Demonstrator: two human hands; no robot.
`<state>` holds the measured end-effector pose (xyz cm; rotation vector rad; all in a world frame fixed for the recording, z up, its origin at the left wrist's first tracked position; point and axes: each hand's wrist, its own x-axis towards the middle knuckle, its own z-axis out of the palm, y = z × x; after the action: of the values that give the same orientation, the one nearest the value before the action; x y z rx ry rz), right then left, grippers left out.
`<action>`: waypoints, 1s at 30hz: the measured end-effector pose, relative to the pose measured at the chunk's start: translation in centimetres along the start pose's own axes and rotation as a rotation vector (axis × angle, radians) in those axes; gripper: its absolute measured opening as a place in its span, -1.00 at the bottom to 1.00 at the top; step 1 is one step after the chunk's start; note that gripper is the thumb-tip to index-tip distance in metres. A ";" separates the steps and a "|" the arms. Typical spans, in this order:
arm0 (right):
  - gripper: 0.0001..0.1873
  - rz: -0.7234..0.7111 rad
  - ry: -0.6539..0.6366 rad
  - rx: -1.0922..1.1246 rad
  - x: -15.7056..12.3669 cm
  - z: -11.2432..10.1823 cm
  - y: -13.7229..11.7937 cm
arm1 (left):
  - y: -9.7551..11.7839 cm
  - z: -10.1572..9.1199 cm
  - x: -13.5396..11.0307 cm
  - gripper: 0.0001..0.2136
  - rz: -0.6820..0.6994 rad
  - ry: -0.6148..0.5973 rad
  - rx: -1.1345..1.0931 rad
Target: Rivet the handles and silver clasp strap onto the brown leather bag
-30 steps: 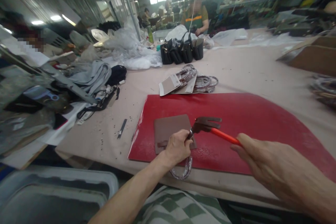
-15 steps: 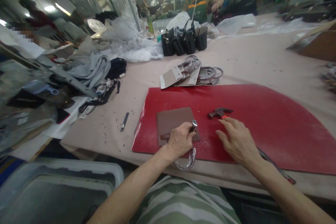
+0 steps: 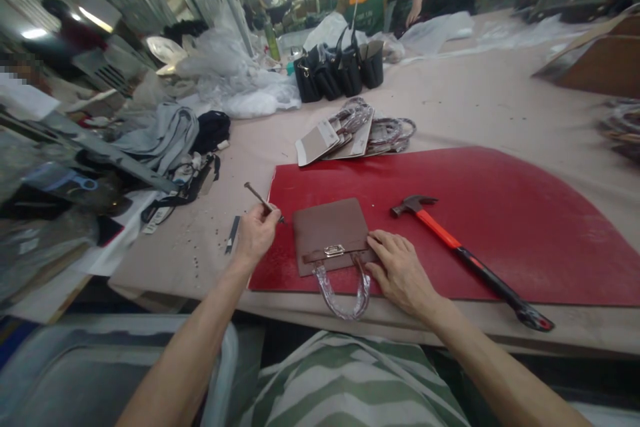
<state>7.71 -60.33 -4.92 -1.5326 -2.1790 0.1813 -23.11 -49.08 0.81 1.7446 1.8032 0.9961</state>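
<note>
My left hand point(image 3: 257, 233) is closed around a slim metal punch point(image 3: 259, 196), which slants up and left above the left edge of the red board. A brown leather bag panel point(image 3: 330, 223) lies flat on that board, with a strap and a silver-coloured buckle point(image 3: 335, 250) across its lower part. From it a plastic-wrapped handle point(image 3: 345, 313) loops over the table's front edge. My right hand point(image 3: 400, 270) rests at the panel's right edge, fingers stretched and thumb apart. To its right lies a claw hammer point(image 3: 450, 243) with an orange and black handle, touched by neither hand.
The red board point(image 3: 525, 227) covers the front of the table. Behind it lie wrapped handles with panels point(image 3: 350, 133) and several black bags point(image 3: 345, 73). A cutter blade point(image 3: 233, 235) lies left, a plastic bin point(image 3: 150, 327) stands below, and a co-worker point(image 3: 375, 0) is across the table.
My left hand moved left off the panel with the punch, uncovering the buckle. My right hand left the hammer's handle and came to the panel's right edge.
</note>
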 end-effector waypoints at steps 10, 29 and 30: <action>-0.64 -0.014 0.015 0.057 0.6 0.1 0.3 | -6.0 -4.1 0.5 -0.70 -0.098 -0.211 0.790; -0.76 -0.042 -0.082 0.116 4.1 0.1 0.5 | 1.4 4.2 -7.7 -0.90 0.666 -0.433 0.631; -0.76 -0.044 -0.082 0.125 4.1 0.0 0.6 | 1.3 4.1 -7.6 -0.89 0.690 -0.448 0.648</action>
<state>7.14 -56.34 -3.92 -1.4299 -2.2175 0.3642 -18.37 -55.84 -2.16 2.8166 1.3102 0.1482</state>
